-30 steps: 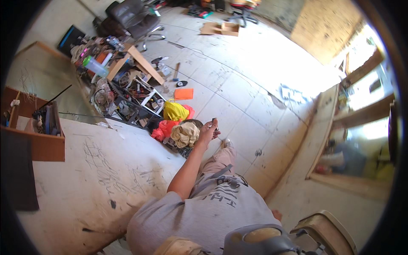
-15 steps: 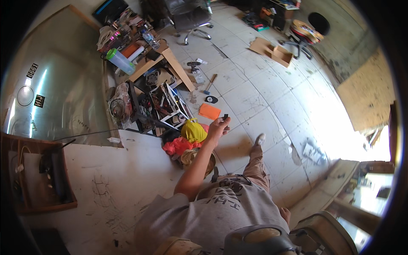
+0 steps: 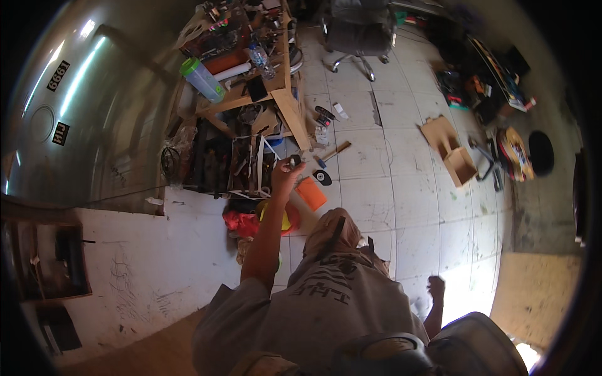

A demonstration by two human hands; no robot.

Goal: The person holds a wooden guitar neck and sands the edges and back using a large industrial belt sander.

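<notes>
Item one: a small black object, shape too small for us to make out [image 3: 296,159], held up in front of the body, over the left-hand side of the room.

Its holder: the bare left hand [image 3: 285,178], arm stretched forward; thumb and fingers close around the object in a light pinch, with a dark end showing above the fingertips.

Second hand: the bare right hand [image 3: 436,287], low and out to the side, fingers loosely curled; whether anything lies inside them, we cannot tell.

Step in hand, in our judgement: carrying the object, with nothing being worked upon. The next move, we judge, calls for a steady pinch and a clear footing past the floor items.

Beyond the left hand, on the floor of white tiles [image 3: 367,203]: a flat, rectangular orange sheet [image 3: 311,193]; a black oval piece with a pale disc [image 3: 322,178]; a wooden-handled hammer with a blue head [image 3: 332,154].

Beside and below the forearm: a bundle of bright red cloth [image 3: 242,223], touching yellow cloth [image 3: 289,217].

Further out: a pale wooden workbench [image 3: 292,119], bearing a clear bottle with a green lid [image 3: 202,80]; a black office chair on metal legs [image 3: 359,32]; an open brown cardboard box [image 3: 460,168].
</notes>
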